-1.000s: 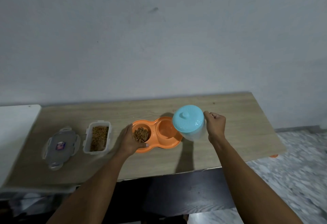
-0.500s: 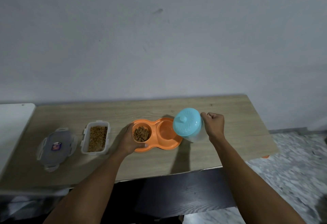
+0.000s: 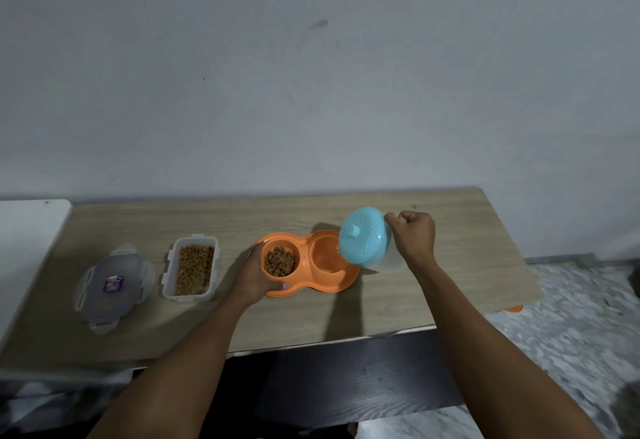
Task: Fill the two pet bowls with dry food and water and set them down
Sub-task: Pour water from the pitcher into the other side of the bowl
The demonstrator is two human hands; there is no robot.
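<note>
Jug (image 3: 385, 261) steeper now; lid (image 3: 360, 241) toward bowl (image 3: 313, 286)

Single view, head-worn, wide-angle. Looks forward and down from over the near edge of the long pale wood-grain table (image 3: 207, 220), facing the bare grey wall (image 3: 311, 74). Sits close: takes in both forearms from the bottom edge up to the left hand (image 3: 254, 274) and right hand (image 3: 414, 237). Frames the orange plastic double pet bowl (image 3: 341, 282) and the clear plastic jug with light blue lid (image 3: 363, 239) below centre. Catches white surface (image 3: 27, 230) at left, marbled floor (image 3: 571, 317) at right.
</note>
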